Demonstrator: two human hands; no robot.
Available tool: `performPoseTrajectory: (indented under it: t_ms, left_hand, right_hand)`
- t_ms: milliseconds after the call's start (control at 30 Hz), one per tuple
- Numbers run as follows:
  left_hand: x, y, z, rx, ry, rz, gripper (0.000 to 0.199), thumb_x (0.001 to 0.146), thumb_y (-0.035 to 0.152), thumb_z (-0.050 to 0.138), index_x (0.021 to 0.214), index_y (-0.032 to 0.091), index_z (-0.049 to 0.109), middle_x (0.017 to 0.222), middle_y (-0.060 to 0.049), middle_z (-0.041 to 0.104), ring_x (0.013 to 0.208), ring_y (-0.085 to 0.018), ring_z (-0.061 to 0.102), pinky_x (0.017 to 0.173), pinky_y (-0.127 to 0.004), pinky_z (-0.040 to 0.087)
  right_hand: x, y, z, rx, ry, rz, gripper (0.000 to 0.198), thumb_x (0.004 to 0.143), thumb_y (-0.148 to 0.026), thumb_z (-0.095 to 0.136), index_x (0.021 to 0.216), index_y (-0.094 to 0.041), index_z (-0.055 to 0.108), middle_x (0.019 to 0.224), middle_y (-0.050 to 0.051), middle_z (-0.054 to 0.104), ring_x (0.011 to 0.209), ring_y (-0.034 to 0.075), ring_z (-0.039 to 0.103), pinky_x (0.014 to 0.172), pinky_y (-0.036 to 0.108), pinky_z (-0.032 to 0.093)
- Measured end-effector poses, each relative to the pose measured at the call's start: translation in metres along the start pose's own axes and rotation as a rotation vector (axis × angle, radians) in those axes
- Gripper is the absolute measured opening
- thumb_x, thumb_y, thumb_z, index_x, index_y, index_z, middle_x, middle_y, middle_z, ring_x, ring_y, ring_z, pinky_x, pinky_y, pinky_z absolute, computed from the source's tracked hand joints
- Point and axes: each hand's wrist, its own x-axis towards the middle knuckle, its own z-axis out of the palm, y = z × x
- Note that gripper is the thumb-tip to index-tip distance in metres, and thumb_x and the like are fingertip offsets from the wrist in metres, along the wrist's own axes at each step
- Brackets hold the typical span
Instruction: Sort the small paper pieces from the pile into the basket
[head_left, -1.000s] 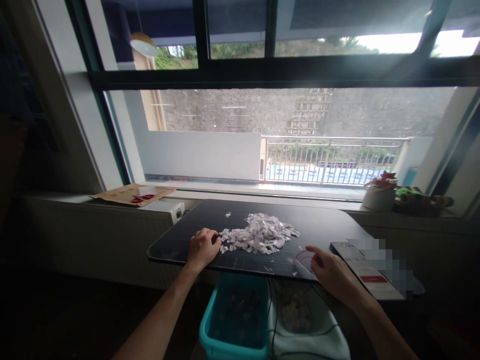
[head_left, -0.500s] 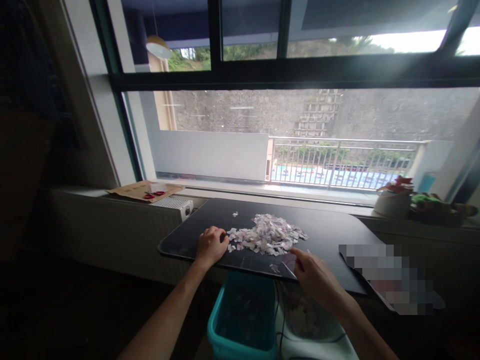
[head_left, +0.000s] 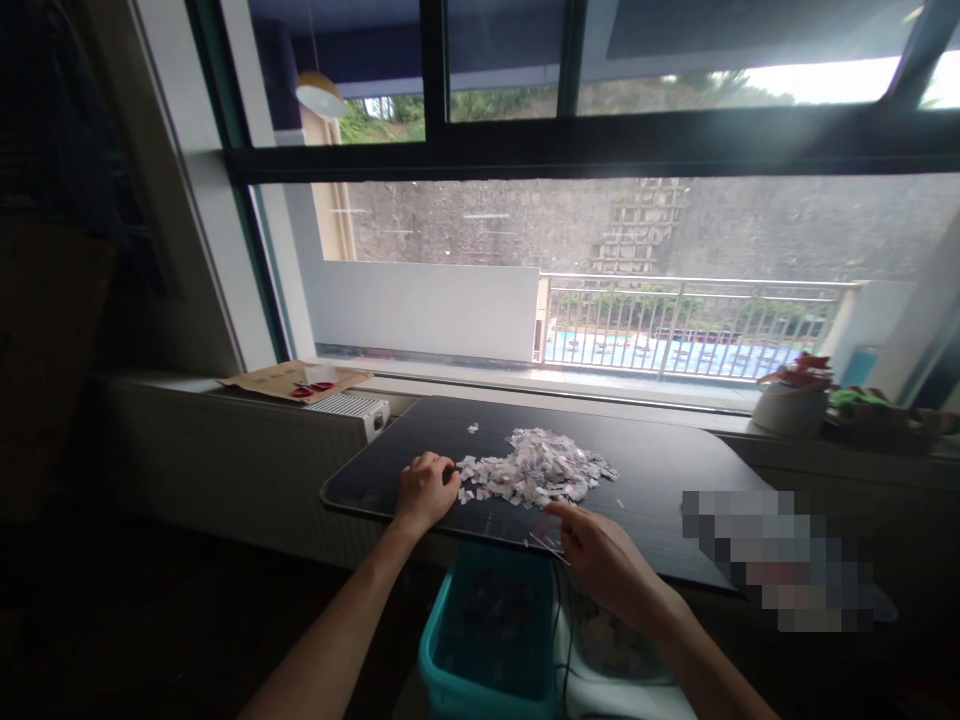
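A heap of small pale paper scraps (head_left: 544, 465) lies on the black tabletop (head_left: 660, 470). My left hand (head_left: 427, 490) rests at the heap's left end, fingers curled in; what they hold, if anything, is hidden. My right hand (head_left: 607, 555) is at the front edge of the table, closed on a thin see-through sheet with a reddish tint (head_left: 547, 530). That sheet stands tilted between the heap and the edge, its pale rim showing. Beneath the edge, between my forearms, sits a turquoise bin (head_left: 431, 650) with dim contents.
Beside the bin stands a white container (head_left: 600, 695) with dark cords running near it. Red-handled scissors (head_left: 313, 388) lie on brown paper (head_left: 255, 380) at the left sill. A white pot (head_left: 787, 410) stands at the right sill. A blurred-out item (head_left: 780, 560) overhangs the table's right side.
My right hand has slid left along the front edge with the see-through sheet. A few scraps near that edge have shifted left or gone from sight. My left hand stays put.
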Motion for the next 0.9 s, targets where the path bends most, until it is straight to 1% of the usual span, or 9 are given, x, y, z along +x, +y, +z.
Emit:
performPoseTrajectory:
  t_ms: [133,233,267,367,467,567,667,767,900]
  left_hand:
    - [0.000,0.000,0.000,-0.001,0.001,0.009,0.022,0.077,0.031,0.049,0.085,0.019,0.064,0.092,-0.006,0.062,0.088,-0.022,0.056,0.079,-0.034,0.042]
    - [0.000,0.000,0.000,0.000,0.011,0.010,0.022,0.077,0.031,0.048,0.085,0.019,0.064,0.092,-0.006,0.062,0.088,-0.021,0.056,0.080,-0.034,0.042]
    - [0.000,0.000,0.000,0.001,0.013,0.009,0.022,0.077,0.031,0.048,0.085,0.019,0.064,0.092,-0.006,0.062,0.088,-0.021,0.056,0.080,-0.034,0.042]
    - [0.001,0.000,0.000,0.003,0.009,0.007,0.022,0.076,0.032,0.048,0.085,0.020,0.064,0.092,-0.006,0.062,0.088,-0.022,0.056,0.080,-0.033,0.042]
    - [0.001,-0.001,0.000,0.008,0.007,0.007,0.023,0.076,0.032,0.047,0.085,0.020,0.064,0.093,-0.006,0.062,0.089,-0.022,0.056,0.080,-0.034,0.042]
    - [0.002,-0.002,0.000,0.015,0.003,0.013,0.023,0.076,0.033,0.046,0.085,0.020,0.064,0.094,-0.006,0.062,0.089,-0.023,0.056,0.079,-0.034,0.042]
    - [0.003,-0.004,0.002,0.022,0.000,0.018,0.024,0.077,0.033,0.046,0.086,0.020,0.064,0.094,-0.006,0.062,0.089,-0.023,0.056,0.079,-0.034,0.042]
    - [0.004,-0.005,0.003,0.027,-0.003,0.019,0.024,0.077,0.034,0.045,0.085,0.021,0.063,0.095,-0.006,0.063,0.089,-0.022,0.056,0.079,-0.034,0.041]
    - [0.004,-0.005,0.003,0.033,-0.006,0.021,0.024,0.077,0.034,0.046,0.086,0.021,0.063,0.096,-0.006,0.063,0.089,-0.022,0.056,0.079,-0.034,0.041]
  right_hand:
    - [-0.007,-0.013,-0.002,0.045,-0.059,-0.050,0.042,0.081,-0.016,0.036,0.117,-0.022,0.057,0.105,0.007,0.067,0.092,0.021,0.061,0.077,0.027,0.043]
    - [-0.019,-0.007,-0.009,0.095,-0.068,-0.053,0.042,0.081,-0.017,0.037,0.118,-0.023,0.056,0.098,0.006,0.068,0.084,0.019,0.062,0.071,0.025,0.044]
    - [-0.024,0.001,-0.012,0.107,-0.062,-0.038,0.042,0.081,-0.019,0.038,0.119,-0.022,0.055,0.094,0.005,0.068,0.079,0.017,0.062,0.067,0.024,0.044]
    - [-0.038,0.038,-0.028,0.032,0.061,0.126,0.043,0.081,-0.024,0.040,0.122,-0.017,0.051,0.078,0.003,0.067,0.067,0.016,0.061,0.062,0.025,0.043]
    - [-0.049,0.075,-0.044,-0.091,0.183,0.279,0.040,0.081,-0.028,0.039,0.116,-0.016,0.055,0.081,0.005,0.067,0.072,0.018,0.063,0.065,0.027,0.044]
    - [-0.047,0.095,-0.052,-0.172,0.259,0.349,0.039,0.082,-0.029,0.038,0.114,-0.016,0.056,0.082,0.006,0.068,0.075,0.020,0.064,0.066,0.029,0.044]
    - [-0.029,0.101,-0.049,-0.227,0.279,0.340,0.036,0.081,-0.026,0.039,0.108,-0.015,0.060,0.088,0.008,0.068,0.081,0.021,0.063,0.071,0.029,0.043]
    - [-0.013,0.101,-0.043,-0.246,0.261,0.295,0.031,0.082,-0.022,0.040,0.100,-0.016,0.064,0.098,0.009,0.067,0.089,0.021,0.060,0.076,0.029,0.042]
    - [-0.020,0.085,-0.036,-0.169,0.212,0.155,0.029,0.085,-0.026,0.038,0.092,-0.018,0.066,0.090,0.006,0.066,0.081,0.018,0.059,0.073,0.028,0.042]
